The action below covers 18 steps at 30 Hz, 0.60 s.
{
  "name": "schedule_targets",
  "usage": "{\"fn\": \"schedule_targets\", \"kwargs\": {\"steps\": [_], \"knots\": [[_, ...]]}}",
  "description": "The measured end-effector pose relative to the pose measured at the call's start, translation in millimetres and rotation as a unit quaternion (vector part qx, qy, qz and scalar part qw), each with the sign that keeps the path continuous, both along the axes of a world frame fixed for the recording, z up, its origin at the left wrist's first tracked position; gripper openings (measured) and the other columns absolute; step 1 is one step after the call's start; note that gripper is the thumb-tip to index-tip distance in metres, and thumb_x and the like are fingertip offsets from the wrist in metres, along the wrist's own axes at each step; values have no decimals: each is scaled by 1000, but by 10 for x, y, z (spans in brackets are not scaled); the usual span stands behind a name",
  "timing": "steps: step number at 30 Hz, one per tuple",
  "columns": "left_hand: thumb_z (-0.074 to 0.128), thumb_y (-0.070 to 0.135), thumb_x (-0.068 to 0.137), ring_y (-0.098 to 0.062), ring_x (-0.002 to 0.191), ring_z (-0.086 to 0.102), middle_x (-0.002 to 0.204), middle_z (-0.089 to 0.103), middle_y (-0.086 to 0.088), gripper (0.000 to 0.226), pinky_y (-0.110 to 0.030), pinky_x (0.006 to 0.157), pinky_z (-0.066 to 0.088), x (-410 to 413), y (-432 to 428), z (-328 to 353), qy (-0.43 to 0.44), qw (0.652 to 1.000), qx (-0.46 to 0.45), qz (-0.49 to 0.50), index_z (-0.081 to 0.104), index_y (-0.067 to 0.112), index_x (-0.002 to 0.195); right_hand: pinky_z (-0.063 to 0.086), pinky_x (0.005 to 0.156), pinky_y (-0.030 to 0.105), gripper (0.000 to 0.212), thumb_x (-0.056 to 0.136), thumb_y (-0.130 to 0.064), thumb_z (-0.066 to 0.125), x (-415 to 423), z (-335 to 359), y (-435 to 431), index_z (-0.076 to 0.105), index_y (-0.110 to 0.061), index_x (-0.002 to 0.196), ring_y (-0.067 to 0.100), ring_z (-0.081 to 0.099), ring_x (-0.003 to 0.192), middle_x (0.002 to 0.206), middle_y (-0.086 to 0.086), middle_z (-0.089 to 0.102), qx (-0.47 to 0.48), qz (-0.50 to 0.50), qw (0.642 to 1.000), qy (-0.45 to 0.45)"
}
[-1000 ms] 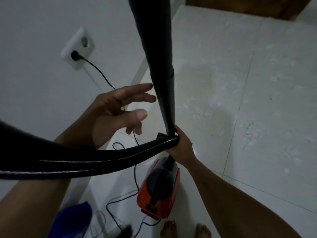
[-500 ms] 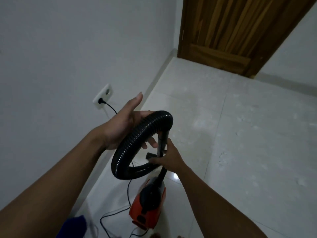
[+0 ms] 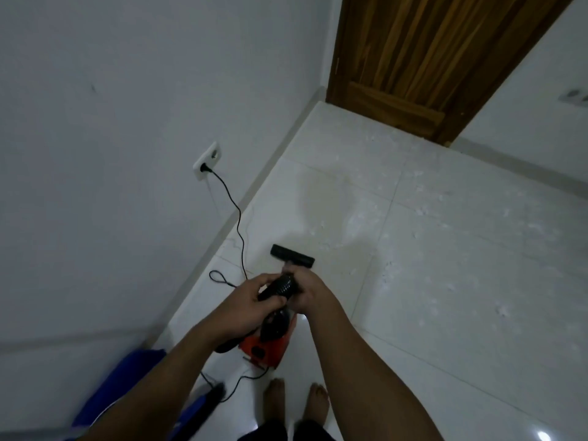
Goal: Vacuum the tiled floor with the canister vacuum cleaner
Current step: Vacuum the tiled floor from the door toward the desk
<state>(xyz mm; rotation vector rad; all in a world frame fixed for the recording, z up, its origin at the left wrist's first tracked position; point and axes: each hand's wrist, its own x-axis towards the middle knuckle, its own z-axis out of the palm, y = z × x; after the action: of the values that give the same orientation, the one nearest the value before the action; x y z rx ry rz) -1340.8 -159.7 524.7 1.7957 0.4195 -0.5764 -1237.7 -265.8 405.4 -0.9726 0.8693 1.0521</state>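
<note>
The red and black canister vacuum (image 3: 270,343) sits on the white tiled floor (image 3: 445,281) just ahead of my bare feet. My left hand (image 3: 251,299) grips the black ribbed hose (image 3: 281,285) from the left. My right hand (image 3: 307,289) holds the hose end or wand from the right, close against the left hand. The black floor nozzle (image 3: 292,256) lies flat on the tile just beyond my hands. Light dusty specks are scattered over the tiles to the right and ahead.
The black power cord (image 3: 237,214) runs from a wall socket (image 3: 206,160) on the left wall down to the floor in loops. A wooden door (image 3: 423,58) stands at the far end. A blue object (image 3: 127,380) lies at lower left by the wall.
The hose loop has been lowered from chest height. Both hands are now close together on the hose near the canister, and the nozzle rests on the floor. My view tilted down.
</note>
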Motion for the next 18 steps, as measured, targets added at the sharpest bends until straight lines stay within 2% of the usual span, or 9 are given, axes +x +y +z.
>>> {"fn": "schedule_targets", "kwargs": {"steps": [4, 7, 10, 12, 15, 18], "knots": [[60, 19, 100, 6, 54, 60, 73, 58, 12, 46, -10, 53, 44, -342, -38, -187, -11, 1000, 16, -6, 48, 25, 143, 55, 69, 45, 42, 92, -11, 53, -185, -72, 38, 46, 1, 132, 35, 61, 86, 102, 21, 59, -63, 75, 995, 14], [62, 29, 98, 1, 56, 59, 79, 62, 12, 50, -17, 58, 48, -468, -5, -367, -14, 999, 34, -14, 45, 32, 146, 53, 60, 40, 36, 93, -8, 50, -258, -104, 73, 52, 0, 127, 31, 60, 78, 95, 18, 59, -110, 101, 989, 0], [61, 39, 98, -2, 63, 61, 106, 69, 7, 57, -18, 63, 50, -540, 3, -518, -23, 997, 58, -39, 39, 36, 150, 51, 49, 32, 25, 95, -6, 46, -287, -159, 73, 57, 2, 116, 27, 58, 61, 80, 16, 60, -132, 111, 985, -14], [61, 39, 98, -4, 66, 65, 116, 68, 5, 60, -17, 64, 52, -577, 12, -607, -23, 997, 57, -45, 35, 36, 152, 50, 48, 33, 18, 96, -4, 45, -290, -197, 78, 58, 4, 105, 26, 55, 57, 76, 16, 59, -143, 114, 983, -20], [57, 45, 98, -5, 72, 67, 111, 68, 7, 62, -17, 67, 53, -634, 27, -736, -23, 995, 80, -56, 31, 38, 154, 49, 52, 35, 14, 98, -4, 44, -324, -288, 89, 53, 1, 89, 26, 54, 57, 75, 16, 58, -156, 116, 981, -22], [47, 52, 99, -3, 67, 62, 93, 65, 8, 61, -10, 61, 45, -694, 35, -828, -31, 991, 112, -68, 29, 39, 155, 51, 49, 32, 13, 100, -8, 40, -353, -414, 115, 52, -2, 101, 25, 54, 53, 76, 15, 58, -174, 128, 976, -22]]}}
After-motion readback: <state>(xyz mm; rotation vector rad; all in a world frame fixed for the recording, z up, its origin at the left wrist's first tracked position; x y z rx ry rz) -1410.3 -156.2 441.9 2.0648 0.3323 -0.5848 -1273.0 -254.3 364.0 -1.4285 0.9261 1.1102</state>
